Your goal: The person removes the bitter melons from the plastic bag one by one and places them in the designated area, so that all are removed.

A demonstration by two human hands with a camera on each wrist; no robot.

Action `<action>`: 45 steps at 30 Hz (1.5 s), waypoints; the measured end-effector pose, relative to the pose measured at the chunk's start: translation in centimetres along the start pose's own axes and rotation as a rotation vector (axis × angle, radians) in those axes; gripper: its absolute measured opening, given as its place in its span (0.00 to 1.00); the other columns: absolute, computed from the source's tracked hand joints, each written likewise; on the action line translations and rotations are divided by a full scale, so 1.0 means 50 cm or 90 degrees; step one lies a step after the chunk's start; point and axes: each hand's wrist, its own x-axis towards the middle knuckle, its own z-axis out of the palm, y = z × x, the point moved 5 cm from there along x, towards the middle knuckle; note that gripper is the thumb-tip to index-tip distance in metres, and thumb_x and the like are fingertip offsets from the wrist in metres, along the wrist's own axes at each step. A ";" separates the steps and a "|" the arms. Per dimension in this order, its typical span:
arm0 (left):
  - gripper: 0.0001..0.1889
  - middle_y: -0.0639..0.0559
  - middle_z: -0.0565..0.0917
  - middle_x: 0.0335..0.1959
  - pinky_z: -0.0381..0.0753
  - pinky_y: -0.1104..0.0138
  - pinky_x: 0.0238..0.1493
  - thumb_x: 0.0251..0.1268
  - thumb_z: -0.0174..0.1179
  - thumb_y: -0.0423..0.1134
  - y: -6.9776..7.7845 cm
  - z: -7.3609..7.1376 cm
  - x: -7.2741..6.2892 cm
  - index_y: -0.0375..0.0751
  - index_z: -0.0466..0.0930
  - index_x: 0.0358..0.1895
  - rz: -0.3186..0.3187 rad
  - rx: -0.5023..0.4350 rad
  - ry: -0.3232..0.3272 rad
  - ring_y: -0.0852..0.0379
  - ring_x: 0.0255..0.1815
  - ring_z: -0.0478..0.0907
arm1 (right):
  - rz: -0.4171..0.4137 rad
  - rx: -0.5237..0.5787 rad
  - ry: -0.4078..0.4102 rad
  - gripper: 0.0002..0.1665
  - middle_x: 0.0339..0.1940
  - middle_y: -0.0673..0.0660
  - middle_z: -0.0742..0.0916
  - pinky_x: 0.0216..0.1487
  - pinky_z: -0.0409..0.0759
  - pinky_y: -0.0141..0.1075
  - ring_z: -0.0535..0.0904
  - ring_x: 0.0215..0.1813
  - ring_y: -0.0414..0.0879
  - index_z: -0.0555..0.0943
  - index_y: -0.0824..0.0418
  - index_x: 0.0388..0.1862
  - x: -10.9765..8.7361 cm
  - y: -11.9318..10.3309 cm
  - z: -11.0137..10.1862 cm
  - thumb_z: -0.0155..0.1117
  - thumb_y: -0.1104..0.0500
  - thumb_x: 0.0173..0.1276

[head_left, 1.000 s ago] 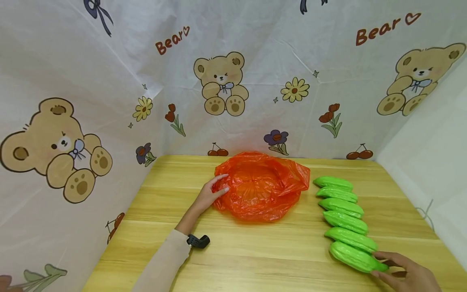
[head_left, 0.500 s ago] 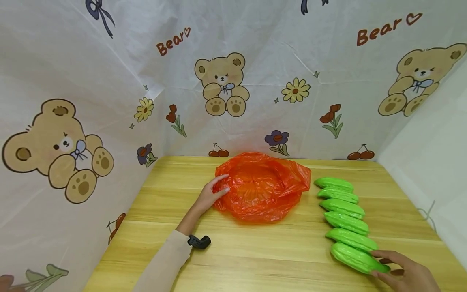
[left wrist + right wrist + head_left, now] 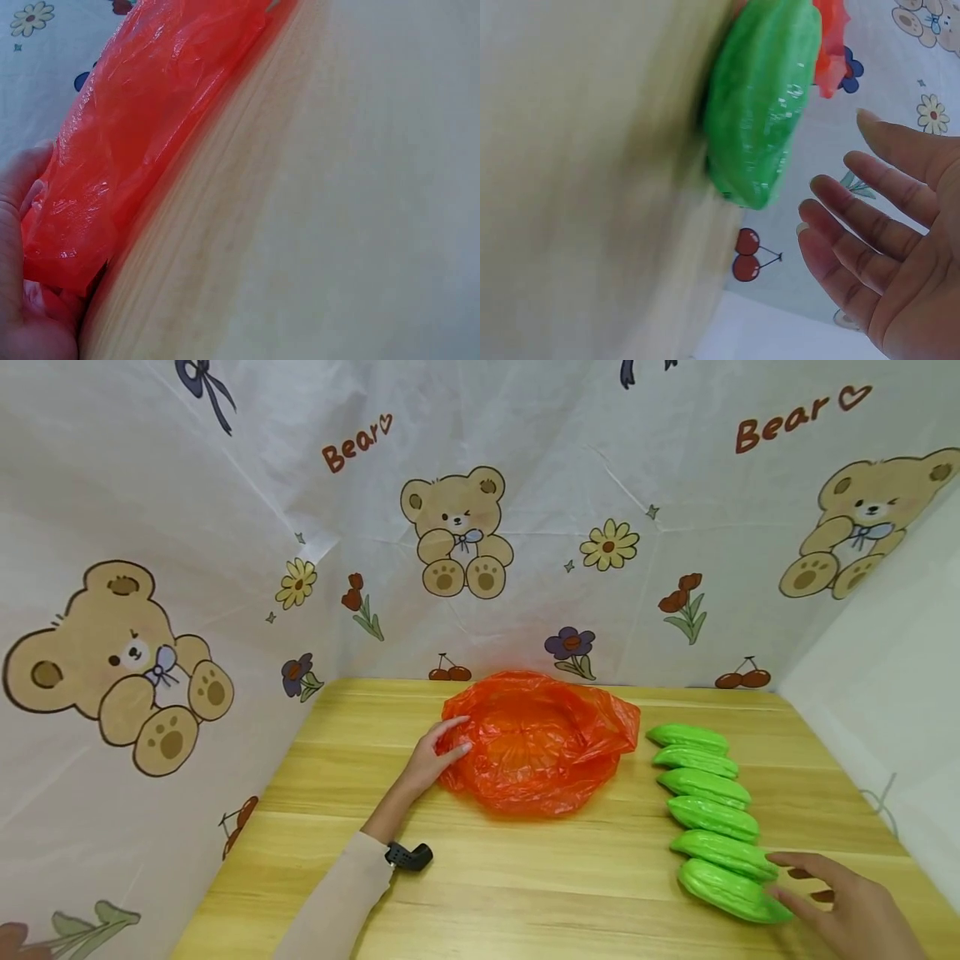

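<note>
A red plastic bag point(image 3: 525, 760) lies spread with its mouth open at the back middle of the table. My left hand point(image 3: 435, 758) holds the bag's left side, thumb and fingers around the film; the left wrist view shows this hand point(image 3: 26, 262) at the left edge. Several bright green bitter melons form a column on the right, the nearest bitter melon point(image 3: 727, 892) lying at the front. Beside its right end is my right hand point(image 3: 851, 902), fingers spread loosely. In the right wrist view a gap separates this hand point(image 3: 892, 232) from the green bitter melon point(image 3: 761, 105).
The wooden table point(image 3: 525, 893) meets a cloth backdrop point(image 3: 525, 443) printed with bears at the back and left. A white wall point(image 3: 900, 693) stands on the right, with a thin cord point(image 3: 885, 806) near the table edge. My left wrist wears a black band point(image 3: 408, 857).
My right hand has let go of the nearest bitter melon's end and drawn slightly right. My left hand and the bag have stayed put.
</note>
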 end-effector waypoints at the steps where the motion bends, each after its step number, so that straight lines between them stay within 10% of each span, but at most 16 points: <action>1: 0.28 0.51 0.69 0.72 0.67 0.46 0.72 0.68 0.67 0.52 0.000 -0.001 0.000 0.59 0.74 0.70 0.001 -0.002 0.002 0.45 0.75 0.62 | -0.005 0.004 0.002 0.21 0.46 0.63 0.89 0.27 0.81 0.33 0.83 0.35 0.41 0.86 0.60 0.52 0.004 -0.007 -0.008 0.77 0.53 0.63; 14: 0.26 0.48 0.64 0.75 0.58 0.38 0.73 0.74 0.61 0.51 0.019 -0.066 0.008 0.54 0.74 0.71 0.000 -0.015 0.021 0.43 0.77 0.57 | -0.166 0.080 0.061 0.13 0.44 0.56 0.90 0.33 0.81 0.28 0.81 0.37 0.27 0.86 0.55 0.52 0.107 -0.140 -0.066 0.71 0.59 0.69; 22: 0.26 0.46 0.70 0.68 0.84 0.65 0.43 0.77 0.56 0.53 0.025 -0.108 0.001 0.52 0.71 0.74 -0.044 -0.107 0.012 0.50 0.43 0.82 | -0.203 0.078 0.049 0.13 0.47 0.57 0.89 0.32 0.83 0.33 0.82 0.37 0.31 0.85 0.55 0.53 0.162 -0.173 -0.093 0.69 0.59 0.71; 36: 0.27 0.39 0.72 0.70 0.82 0.42 0.48 0.79 0.50 0.56 0.086 -0.169 0.013 0.51 0.70 0.75 -0.048 0.003 0.052 0.34 0.62 0.72 | -0.145 0.152 0.040 0.22 0.56 0.62 0.85 0.41 0.73 0.18 0.74 0.53 0.27 0.78 0.57 0.68 0.266 -0.152 -0.119 0.56 0.53 0.80; 41: 0.29 0.31 0.71 0.69 0.77 0.34 0.53 0.82 0.48 0.48 0.138 -0.189 0.005 0.44 0.61 0.79 -0.038 -0.001 0.049 0.30 0.64 0.69 | -0.133 0.159 0.020 0.29 0.72 0.69 0.73 0.57 0.78 0.44 0.69 0.69 0.65 0.67 0.60 0.77 0.314 -0.141 -0.127 0.47 0.51 0.84; 45: 0.31 0.33 0.70 0.69 0.76 0.38 0.58 0.81 0.49 0.50 0.149 -0.207 0.007 0.48 0.56 0.81 -0.026 0.042 0.063 0.35 0.66 0.70 | -0.144 0.154 0.018 0.31 0.77 0.73 0.65 0.57 0.66 0.75 0.60 0.73 0.78 0.61 0.65 0.79 0.348 -0.143 -0.130 0.42 0.51 0.85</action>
